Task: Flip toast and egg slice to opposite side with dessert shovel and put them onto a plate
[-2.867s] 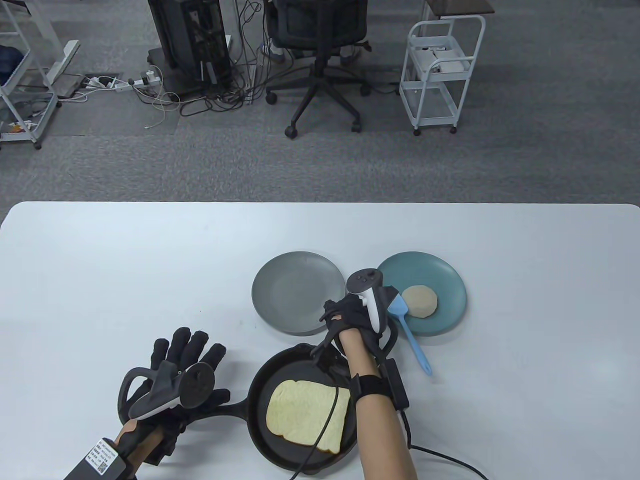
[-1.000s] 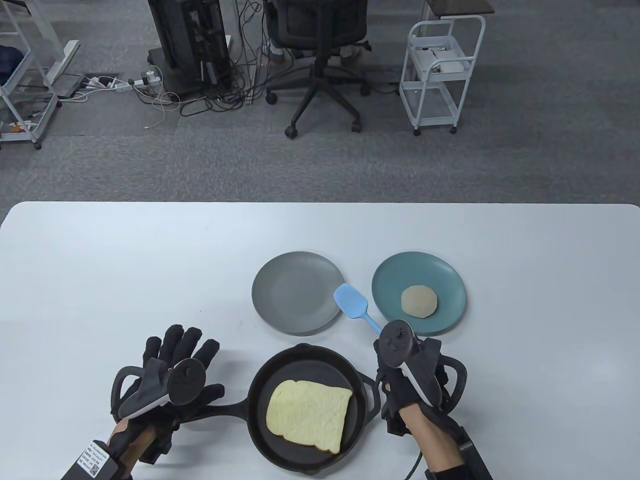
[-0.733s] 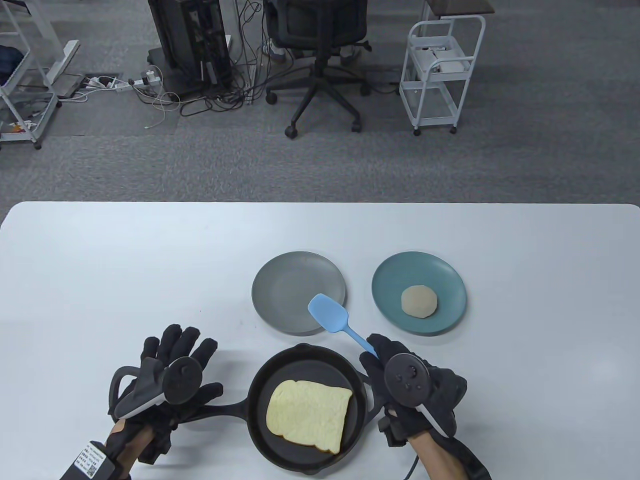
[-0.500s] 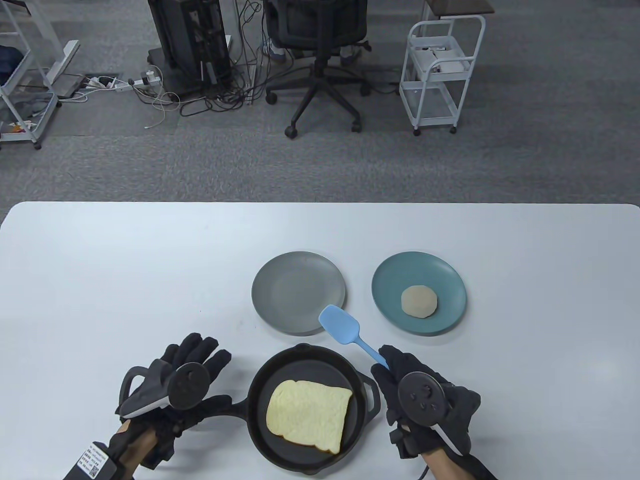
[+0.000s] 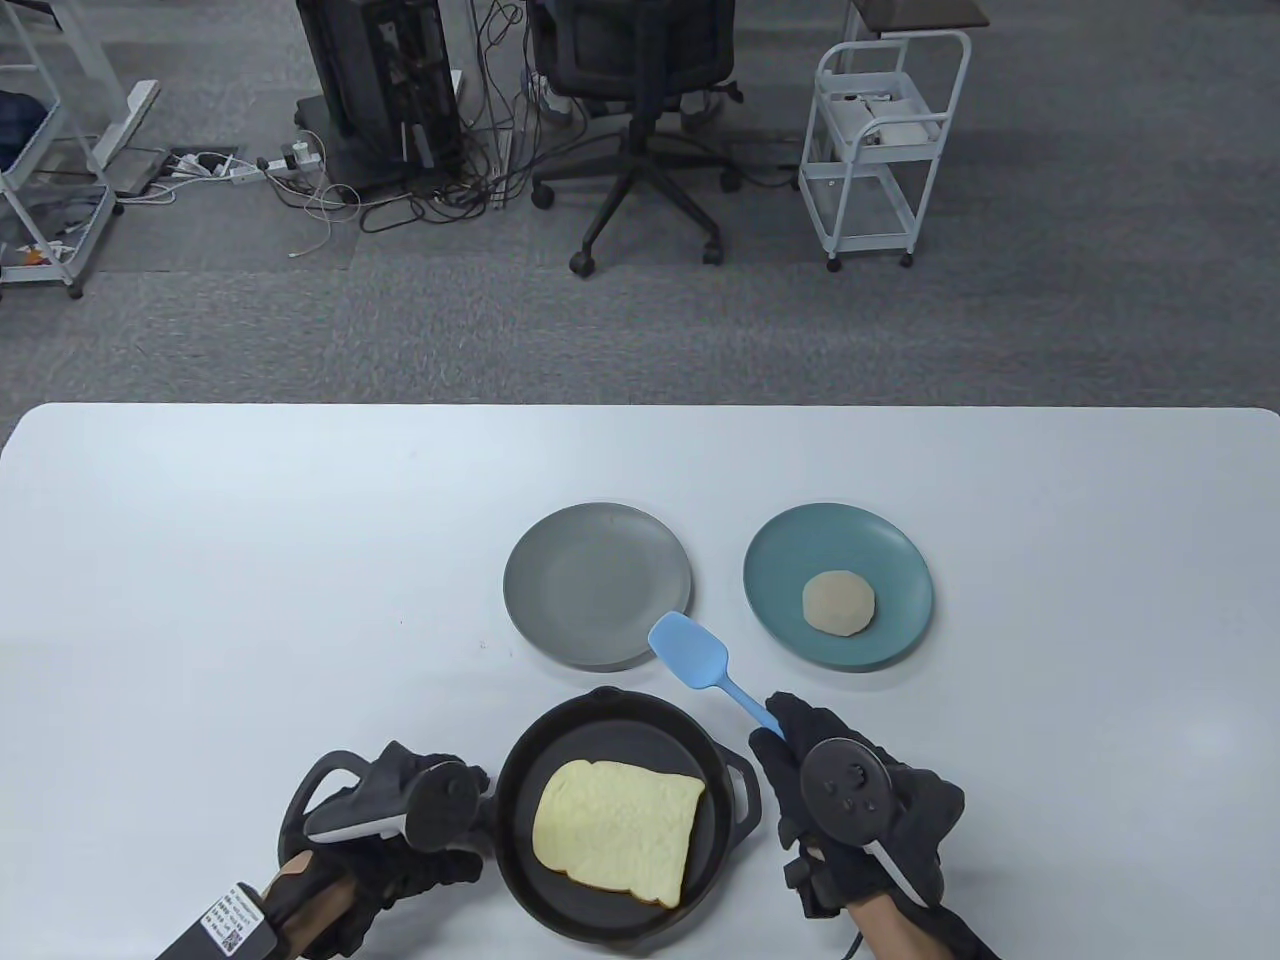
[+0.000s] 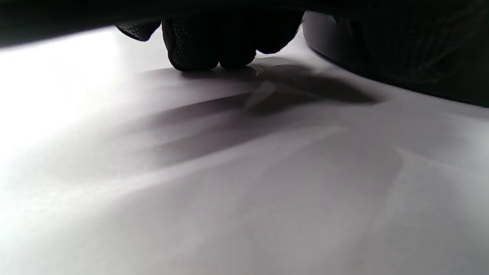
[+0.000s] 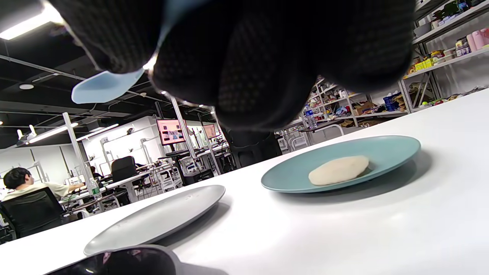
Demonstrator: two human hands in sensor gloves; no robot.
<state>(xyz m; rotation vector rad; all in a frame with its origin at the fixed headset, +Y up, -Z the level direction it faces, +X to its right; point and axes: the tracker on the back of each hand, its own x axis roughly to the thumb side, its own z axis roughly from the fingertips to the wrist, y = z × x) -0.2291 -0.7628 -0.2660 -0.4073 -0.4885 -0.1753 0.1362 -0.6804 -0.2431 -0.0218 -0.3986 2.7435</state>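
Observation:
A slice of toast [image 5: 618, 828] lies flat in the black skillet [image 5: 600, 702] at the table's near edge. My left hand [image 5: 400, 822] sits over the skillet's handle with its fingers [image 6: 208, 46] curled round it; the handle itself is hidden. To the right of the skillet my right hand [image 5: 805, 765] grips the stem of the blue dessert shovel [image 5: 690, 652], whose blade [image 7: 103, 86] hovers between the skillet and the plates. A pale round egg slice [image 5: 838, 604] rests on the teal plate [image 5: 780, 560]. The grey plate [image 5: 590, 560] holds nothing.
The two plates stand side by side just beyond the skillet. Past the table's far edge are an office chair [image 5: 640, 120] and a white trolley [image 5: 880, 150] on the carpet. A person [image 7: 23, 183] sits far off in the right wrist view.
My left hand slid right from beside the skillet onto its handle and curled round it. My right hand lifted the shovel off the teal plate and drew it back; its blade drifted slightly right.

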